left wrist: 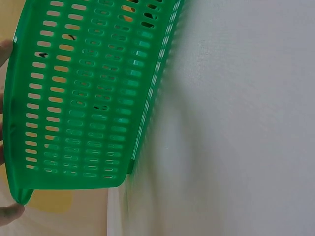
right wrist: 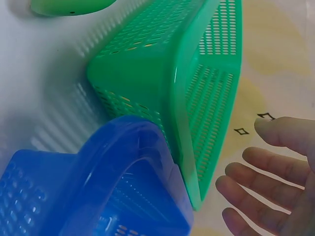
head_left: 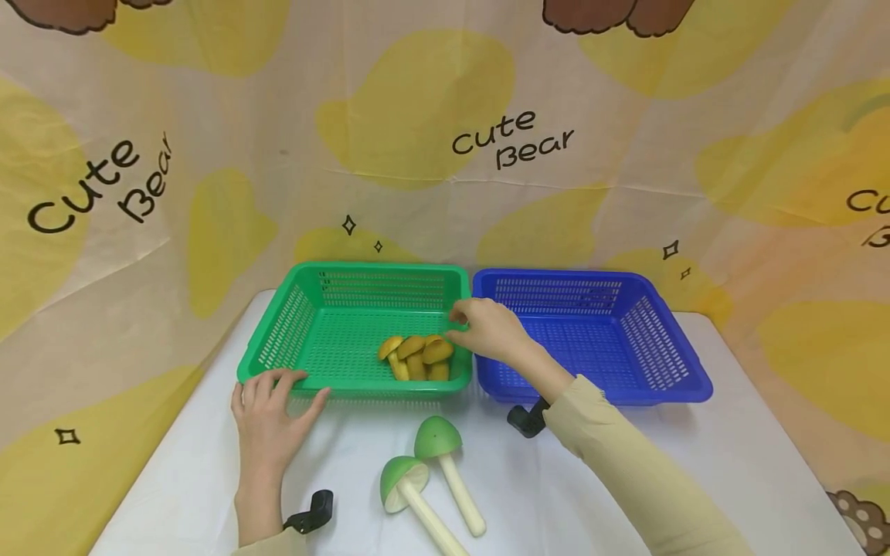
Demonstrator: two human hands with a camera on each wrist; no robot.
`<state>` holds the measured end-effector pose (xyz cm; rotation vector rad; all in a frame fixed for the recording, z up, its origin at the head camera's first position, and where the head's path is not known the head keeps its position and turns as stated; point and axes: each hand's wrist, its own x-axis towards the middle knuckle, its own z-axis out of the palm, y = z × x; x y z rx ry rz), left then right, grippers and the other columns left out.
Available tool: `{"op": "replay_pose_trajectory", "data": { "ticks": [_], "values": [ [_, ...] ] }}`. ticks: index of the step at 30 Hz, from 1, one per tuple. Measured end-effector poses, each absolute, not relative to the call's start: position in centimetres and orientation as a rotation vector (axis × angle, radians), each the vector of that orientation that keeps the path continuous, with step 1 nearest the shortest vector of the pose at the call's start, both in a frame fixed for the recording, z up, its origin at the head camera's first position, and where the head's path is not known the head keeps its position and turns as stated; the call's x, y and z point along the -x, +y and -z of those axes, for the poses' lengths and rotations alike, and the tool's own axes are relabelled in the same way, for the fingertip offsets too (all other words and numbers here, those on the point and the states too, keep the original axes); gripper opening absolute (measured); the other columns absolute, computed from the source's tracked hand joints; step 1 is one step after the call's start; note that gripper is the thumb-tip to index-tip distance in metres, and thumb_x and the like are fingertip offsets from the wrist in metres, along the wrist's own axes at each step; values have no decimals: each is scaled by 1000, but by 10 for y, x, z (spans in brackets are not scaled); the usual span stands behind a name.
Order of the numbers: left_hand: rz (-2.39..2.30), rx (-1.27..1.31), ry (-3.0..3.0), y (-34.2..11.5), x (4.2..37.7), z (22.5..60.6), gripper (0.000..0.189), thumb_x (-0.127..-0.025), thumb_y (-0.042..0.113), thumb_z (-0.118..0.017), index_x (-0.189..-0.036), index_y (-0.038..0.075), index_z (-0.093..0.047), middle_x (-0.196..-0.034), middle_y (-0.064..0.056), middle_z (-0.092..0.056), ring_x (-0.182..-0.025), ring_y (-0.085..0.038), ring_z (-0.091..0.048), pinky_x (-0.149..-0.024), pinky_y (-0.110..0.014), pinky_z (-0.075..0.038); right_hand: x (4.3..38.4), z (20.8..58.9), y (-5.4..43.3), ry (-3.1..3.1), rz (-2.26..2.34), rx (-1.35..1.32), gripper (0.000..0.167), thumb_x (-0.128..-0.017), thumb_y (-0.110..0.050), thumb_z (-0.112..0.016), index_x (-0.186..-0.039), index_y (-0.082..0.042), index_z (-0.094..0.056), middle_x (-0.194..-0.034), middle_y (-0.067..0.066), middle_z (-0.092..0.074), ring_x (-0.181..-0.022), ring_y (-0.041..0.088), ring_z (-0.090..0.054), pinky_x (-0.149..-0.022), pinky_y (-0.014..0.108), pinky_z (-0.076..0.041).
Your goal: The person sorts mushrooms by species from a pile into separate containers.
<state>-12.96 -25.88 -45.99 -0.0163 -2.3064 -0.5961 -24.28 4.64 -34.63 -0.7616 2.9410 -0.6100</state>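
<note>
My right hand (head_left: pixel 495 330) is over the right end of the green basket (head_left: pixel 341 344), its fingers loosely bent and apart, holding nothing. The right wrist view shows those fingers (right wrist: pixel 261 169) spread beside the green rim. Resting on the basket's front left rim is my left hand (head_left: pixel 264 417); in the left wrist view only its fingertips (left wrist: pixel 11 214) show along the rim. Three toy mushrooms (head_left: pixel 415 357) with yellow-brown caps stand bunched in the basket's front right corner. On the table before it lie two green-capped toy mushrooms (head_left: pixel 438 439) with long pale stems.
A blue basket (head_left: pixel 570 340) stands to the right, its rim close against the green one. Both are on a white-covered table (head_left: pixel 556 494). Behind them hangs a yellow and beige printed cloth (head_left: pixel 417 108). Each wrist carries a small black camera (head_left: pixel 526 421).
</note>
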Motion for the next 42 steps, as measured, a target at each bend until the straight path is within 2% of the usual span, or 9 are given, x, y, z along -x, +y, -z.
{"op": "replay_pose_trajectory", "data": {
  "ticks": [9, 17, 32, 42],
  "values": [
    [588, 39, -2289, -257, 130, 461, 38, -74, 34, -73, -97, 5, -66, -107, -17, -58, -108, -40, -46, -105, -71, -19, 223, 348, 70, 3002, 720, 722, 29, -88, -27, -67, -111, -10, -68, -102, 7, -71, -91, 20, -65, -76, 36, -54],
    [562, 57, -2280, -250, 131, 453, 26, -78, 20, -73, -96, 2, -66, -105, -17, -59, -107, -41, -47, -107, -72, -17, 208, 355, 96, 3046, 813, 664, 25, -88, -29, -67, -107, -13, -69, -101, 5, -71, -95, 21, -66, -80, 39, -54],
    [399, 242, -2273, -209, 127, 425, 23, -79, 20, -71, -96, 4, -67, -102, -18, -63, -100, -40, -55, -102, -66, -33, 177, 364, 144, 3075, 962, 544, 34, -86, -34, -70, -113, -14, -67, -110, 4, -70, -104, 25, -65, -87, 46, -52],
    [415, 488, -2311, -185, 124, 420, 24, -79, 23, -72, -97, 8, -68, -101, -11, -64, -98, -33, -60, -100, -62, -38, 159, 381, 160, 3105, 1084, 507, 33, -85, -34, -71, -112, -14, -67, -107, 2, -69, -104, 24, -64, -88, 46, -52]
  ]
}}
